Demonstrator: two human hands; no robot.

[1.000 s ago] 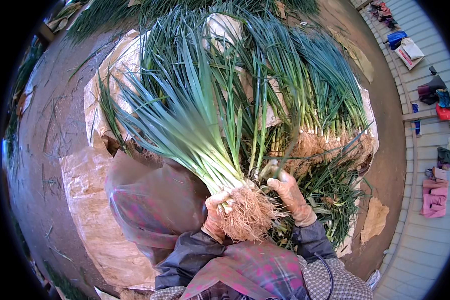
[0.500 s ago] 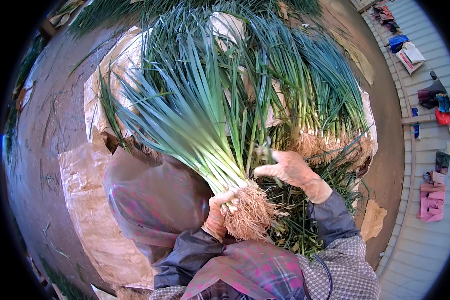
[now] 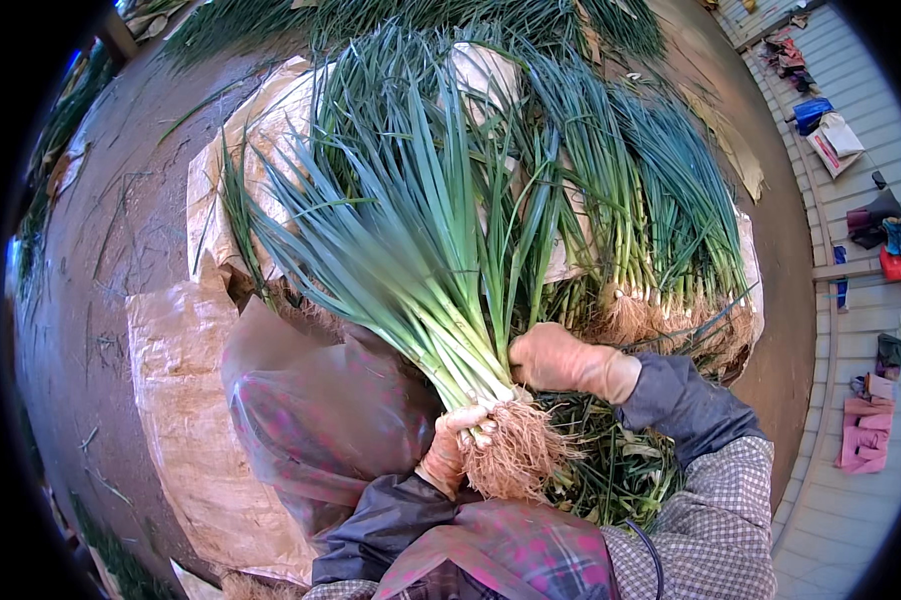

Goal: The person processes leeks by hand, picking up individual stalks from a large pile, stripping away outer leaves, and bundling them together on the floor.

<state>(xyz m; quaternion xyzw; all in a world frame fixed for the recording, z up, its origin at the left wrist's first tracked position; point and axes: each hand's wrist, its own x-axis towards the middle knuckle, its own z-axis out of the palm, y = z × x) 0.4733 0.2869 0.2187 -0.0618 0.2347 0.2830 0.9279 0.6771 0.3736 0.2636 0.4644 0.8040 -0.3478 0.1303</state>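
Observation:
My left hand point(image 3: 452, 447), in a tan glove, is shut on the white base of a bunch of green onions point(image 3: 400, 260), just above its tuft of brown roots point(image 3: 515, 455). The long green leaves fan up and to the left. My right hand point(image 3: 562, 360), also gloved, rests against the stalks of the same bunch from the right, fingers curled around them. A leg under clear plastic over plaid cloth point(image 3: 320, 420) lies left of the bunch.
A row of more green onions point(image 3: 650, 220) lies on a pale sack sheet point(image 3: 185, 400) behind the hands, roots toward me. Trimmed leaves point(image 3: 610, 470) are piled below my right arm. Bare dirt point(image 3: 90, 270) lies to the left, a boarded floor with clothes point(image 3: 860, 200) to the right.
My right hand has moved left from the loose pile onto the stalks of the bunch. The left hand keeps its hold near the roots.

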